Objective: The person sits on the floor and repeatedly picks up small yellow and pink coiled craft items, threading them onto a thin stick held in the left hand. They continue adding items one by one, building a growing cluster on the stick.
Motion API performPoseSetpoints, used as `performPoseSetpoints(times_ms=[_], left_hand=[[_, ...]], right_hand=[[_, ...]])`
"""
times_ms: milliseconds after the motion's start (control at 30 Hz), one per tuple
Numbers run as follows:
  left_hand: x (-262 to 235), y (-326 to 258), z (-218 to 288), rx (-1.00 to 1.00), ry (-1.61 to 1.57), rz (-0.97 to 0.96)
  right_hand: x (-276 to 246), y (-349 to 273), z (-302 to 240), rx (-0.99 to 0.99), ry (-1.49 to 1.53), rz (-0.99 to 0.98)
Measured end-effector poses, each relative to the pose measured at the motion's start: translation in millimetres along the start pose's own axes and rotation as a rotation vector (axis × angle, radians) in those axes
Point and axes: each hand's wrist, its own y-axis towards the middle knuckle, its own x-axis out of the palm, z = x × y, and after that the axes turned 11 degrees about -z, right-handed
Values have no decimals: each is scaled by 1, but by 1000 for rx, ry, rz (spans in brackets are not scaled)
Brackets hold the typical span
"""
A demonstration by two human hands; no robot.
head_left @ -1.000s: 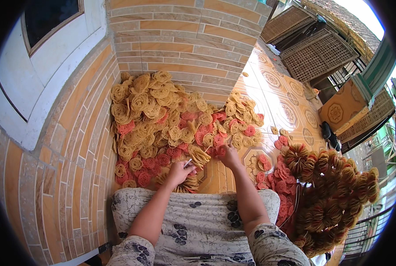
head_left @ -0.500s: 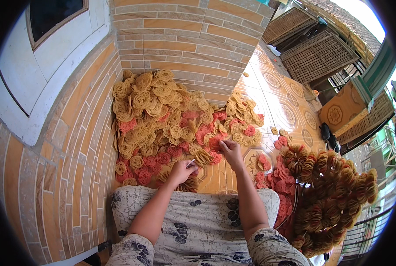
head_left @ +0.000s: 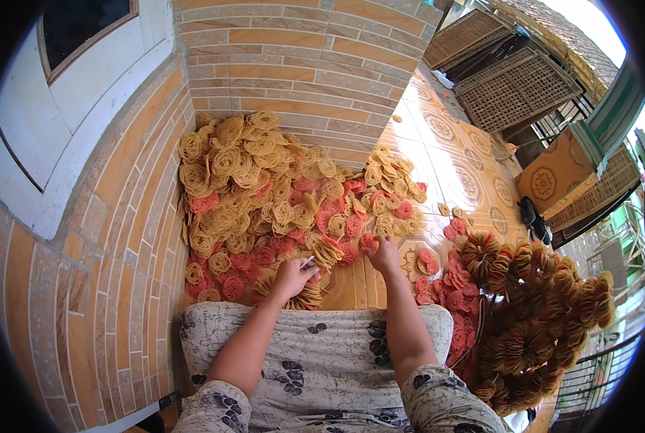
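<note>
My left hand (head_left: 291, 280) is closed around a thin white stick (head_left: 307, 263). Just past its fingers, yellow lacy cracker discs (head_left: 325, 254) stand packed edge to edge, with a thin pink edge among them. My right hand (head_left: 384, 255) pinches a pink cracker disc (head_left: 369, 242) at its fingertips, low over the tiles. Close to my left wrist, more discs in a packed row (head_left: 304, 296) lie in front of my lap, partly hidden by the forearm.
A heap of loose yellow discs (head_left: 229, 159) mixed with pink ones fills the wall corner. Pink discs (head_left: 459, 281) lie to my right, beside large strung bunches (head_left: 524, 339). Woven racks (head_left: 517, 90) lean at the back right. A white door (head_left: 99, 86) stands left.
My right hand has shifted right and slightly down, away from the yellow stack, with a pink disc at its fingertips. A thin pink edge now shows at the stack. My left hand stays nearly in place.
</note>
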Motion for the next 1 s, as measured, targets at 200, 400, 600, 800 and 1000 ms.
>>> performPoseSetpoints(times_ms=[200, 400, 600, 800, 1000], left_hand=[[2, -2, 3, -10, -75, -58], [1, -6, 13, 55, 56, -28], [1, -8, 16, 32, 50, 3], [0, -12, 23, 28, 171, 76], [4, -23, 24, 132, 175, 92]], right_hand=[[-11, 11, -1, 258, 181, -114], [-41, 3, -35, -29, 1082, -460], [-60, -8, -65, -148, 953, -512], [-75, -17, -86, -353, 652, -203], [-74, -30, -90, -275, 665, -212]])
